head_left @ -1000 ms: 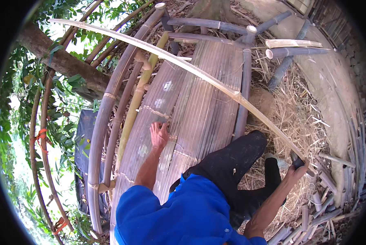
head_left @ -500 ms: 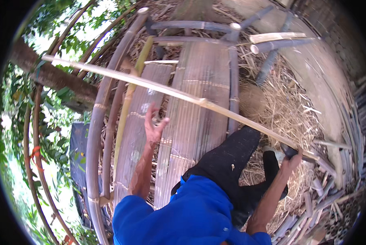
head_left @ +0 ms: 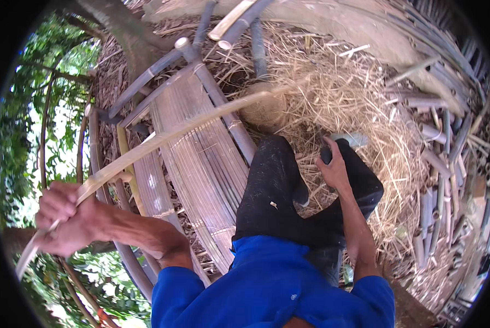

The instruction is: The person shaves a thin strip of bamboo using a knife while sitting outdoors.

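At the left, my left hand point(head_left: 64, 216) is closed around a long, pale split bamboo strip point(head_left: 163, 139). From that fist the strip slants up and right, above the bamboo bench, and its far end is smeared over the straw. My right hand point(head_left: 335, 168) is beside my right knee, its fingers closed around a black tool handle point(head_left: 326, 152). It is apart from the strip, and the rest of the tool cannot be made out. My legs in black trousers point(head_left: 269, 188) are bent beneath the strip and the right hand.
The slatted bamboo bench point(head_left: 201, 158) runs along my left side with a pole frame. Loose straw shavings point(head_left: 343, 93) cover the ground ahead and right. Two cut bamboo lengths point(head_left: 242, 23) lie at the top. Stacked bamboo pieces point(head_left: 439, 164) crowd the right; leafy branches point(head_left: 31, 126) line the left.
My left hand, empty and open earlier, now grips the strip at the far left. The right hand has left the strip and moved left with the dark tool. The view has turned rightward.
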`<move>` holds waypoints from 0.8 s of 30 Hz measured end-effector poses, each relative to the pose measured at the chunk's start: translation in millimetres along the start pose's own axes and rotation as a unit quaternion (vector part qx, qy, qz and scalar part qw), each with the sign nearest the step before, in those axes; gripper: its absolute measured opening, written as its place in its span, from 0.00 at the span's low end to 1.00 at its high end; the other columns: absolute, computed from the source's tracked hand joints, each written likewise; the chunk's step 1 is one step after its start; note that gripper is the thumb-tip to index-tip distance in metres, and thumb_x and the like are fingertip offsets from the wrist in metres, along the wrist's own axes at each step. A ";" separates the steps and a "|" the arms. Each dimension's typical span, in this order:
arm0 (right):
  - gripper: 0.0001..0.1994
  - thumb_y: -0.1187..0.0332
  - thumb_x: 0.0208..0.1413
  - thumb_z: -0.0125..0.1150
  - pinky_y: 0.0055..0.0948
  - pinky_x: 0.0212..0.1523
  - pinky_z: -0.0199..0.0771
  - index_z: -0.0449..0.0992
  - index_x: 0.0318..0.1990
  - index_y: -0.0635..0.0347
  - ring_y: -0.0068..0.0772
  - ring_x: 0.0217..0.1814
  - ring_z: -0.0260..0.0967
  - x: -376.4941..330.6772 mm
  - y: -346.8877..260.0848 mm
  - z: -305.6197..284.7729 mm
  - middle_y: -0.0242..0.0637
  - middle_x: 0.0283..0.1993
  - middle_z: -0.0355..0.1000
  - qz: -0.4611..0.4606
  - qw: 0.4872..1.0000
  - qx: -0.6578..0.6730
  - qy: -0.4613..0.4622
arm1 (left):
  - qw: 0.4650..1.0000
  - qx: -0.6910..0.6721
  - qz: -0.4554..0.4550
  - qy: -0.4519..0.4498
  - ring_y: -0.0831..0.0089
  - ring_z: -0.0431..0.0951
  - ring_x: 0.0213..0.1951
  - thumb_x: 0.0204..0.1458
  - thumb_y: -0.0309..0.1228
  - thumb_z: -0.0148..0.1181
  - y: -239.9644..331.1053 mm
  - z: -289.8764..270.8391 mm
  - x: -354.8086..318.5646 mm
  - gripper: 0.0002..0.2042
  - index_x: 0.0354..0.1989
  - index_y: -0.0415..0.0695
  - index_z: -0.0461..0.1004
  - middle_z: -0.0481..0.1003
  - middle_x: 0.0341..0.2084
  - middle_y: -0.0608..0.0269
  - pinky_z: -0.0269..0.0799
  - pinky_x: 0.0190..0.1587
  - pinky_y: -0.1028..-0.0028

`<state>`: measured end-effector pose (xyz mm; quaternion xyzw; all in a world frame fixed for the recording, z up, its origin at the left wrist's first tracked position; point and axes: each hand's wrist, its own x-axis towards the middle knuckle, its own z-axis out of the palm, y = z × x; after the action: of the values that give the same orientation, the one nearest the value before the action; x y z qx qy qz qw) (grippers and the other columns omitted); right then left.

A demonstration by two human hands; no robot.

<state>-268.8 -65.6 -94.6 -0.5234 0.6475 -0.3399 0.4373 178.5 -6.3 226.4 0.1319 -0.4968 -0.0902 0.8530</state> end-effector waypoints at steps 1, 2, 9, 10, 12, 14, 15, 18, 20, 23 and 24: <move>0.32 0.73 0.55 0.65 0.40 0.54 0.76 0.61 0.68 0.59 0.48 0.50 0.78 -8.8 5.8 -3.9 0.50 0.51 0.76 -0.084 0.991 -0.099 0.023 | 1.000 0.025 0.004 -0.016 0.79 0.57 0.10 0.62 0.49 0.42 4.8 12.1 3.4 0.24 0.14 0.52 0.61 0.53 0.07 0.71 0.53 0.12 0.75; 0.32 0.73 0.55 0.65 0.40 0.54 0.76 0.61 0.68 0.59 0.48 0.50 0.78 -15.9 10.2 -5.8 0.50 0.51 0.76 -0.073 0.992 -0.095 0.030 | 0.998 0.051 0.010 -0.032 0.78 0.57 0.10 0.61 0.48 0.44 9.1 22.8 5.3 0.22 0.15 0.52 0.62 0.54 0.07 0.70 0.55 0.12 0.74; 0.30 0.73 0.53 0.66 0.42 0.50 0.76 0.66 0.65 0.52 0.54 0.49 0.78 -46.2 5.2 -5.3 0.53 0.45 0.77 -0.084 0.996 -0.022 0.003 | 0.973 -0.138 -0.028 -0.181 0.79 0.55 0.09 0.61 0.48 0.44 -13.2 115.5 -39.7 0.20 0.20 0.51 0.58 0.55 0.09 0.70 0.55 0.11 0.73; 0.29 0.73 0.53 0.66 0.42 0.50 0.76 0.67 0.64 0.53 0.54 0.47 0.78 -49.4 4.1 -6.3 0.52 0.43 0.77 -0.079 0.996 -0.029 0.010 | 0.962 -0.191 -0.047 -0.187 0.77 0.55 0.08 0.60 0.48 0.43 -32.7 127.6 -55.9 0.20 0.19 0.51 0.58 0.55 0.09 0.70 0.55 0.10 0.72; 0.29 0.73 0.53 0.67 0.42 0.49 0.76 0.68 0.64 0.53 0.54 0.46 0.78 -54.1 -4.5 -7.4 0.52 0.42 0.77 -0.082 0.996 -0.027 0.016 | 0.973 -0.134 -0.018 -0.189 0.76 0.58 0.09 0.66 0.54 0.37 -80.1 151.9 -90.3 0.25 0.24 0.46 0.64 0.58 0.09 0.68 0.58 0.11 0.74; 0.28 0.73 0.55 0.65 0.42 0.49 0.76 0.67 0.65 0.54 0.55 0.46 0.78 -61.4 -0.3 -14.6 0.51 0.41 0.77 -0.084 0.996 0.036 0.010 | 0.990 0.015 -0.049 -0.135 0.75 0.61 0.10 0.68 0.57 0.35 -125.6 161.2 -128.6 0.29 0.29 0.44 0.70 0.60 0.09 0.67 0.63 0.11 0.73; 0.28 0.73 0.55 0.65 0.42 0.49 0.76 0.67 0.65 0.54 0.55 0.46 0.78 -63.0 0.4 -15.8 0.51 0.41 0.77 -0.083 0.996 0.038 0.014 | 0.989 0.012 -0.050 -0.138 0.75 0.61 0.10 0.68 0.57 0.35 -126.3 163.5 -128.4 0.29 0.29 0.44 0.70 0.60 0.09 0.67 0.63 0.11 0.73; 0.27 0.72 0.59 0.64 0.36 0.54 0.74 0.67 0.66 0.56 0.45 0.50 0.76 -68.2 -3.8 -17.0 0.48 0.48 0.76 -0.140 0.987 -0.062 0.043 | 0.985 0.049 0.012 -0.163 0.74 0.64 0.10 0.69 0.55 0.36 -110.9 167.6 -119.8 0.27 0.32 0.45 0.72 0.60 0.08 0.66 0.69 0.13 0.71; 0.25 0.72 0.60 0.63 0.36 0.50 0.75 0.67 0.66 0.56 0.46 0.46 0.77 -69.0 -24.4 -17.9 0.48 0.45 0.76 0.015 0.999 -0.030 -0.009 | 0.986 0.028 -0.027 -0.165 0.73 0.63 0.12 0.69 0.54 0.38 -78.5 170.3 -99.5 0.26 0.31 0.46 0.71 0.59 0.10 0.66 0.66 0.15 0.71; 0.26 0.70 0.60 0.62 0.46 0.52 0.75 0.66 0.66 0.56 0.59 0.52 0.76 -65.9 -22.6 -16.9 0.58 0.50 0.76 -0.100 0.995 -0.004 0.016 | 0.993 0.009 0.002 -0.117 0.75 0.61 0.14 0.68 0.54 0.41 -60.1 176.4 -93.0 0.25 0.30 0.46 0.71 0.59 0.12 0.67 0.60 0.17 0.73; 0.26 0.70 0.60 0.62 0.46 0.52 0.75 0.66 0.66 0.56 0.59 0.52 0.76 -65.3 -27.4 -15.9 0.58 0.50 0.76 -0.102 0.995 -0.003 0.017 | 0.993 0.008 0.003 -0.118 0.75 0.61 0.14 0.68 0.54 0.41 -55.0 173.9 -90.5 0.25 0.30 0.46 0.71 0.59 0.12 0.67 0.60 0.17 0.73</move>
<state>-268.5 -8.3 -50.1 -0.5820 0.5993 -0.3894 0.3880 -18.6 -56.3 216.5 0.1257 -0.5951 -0.0983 0.7876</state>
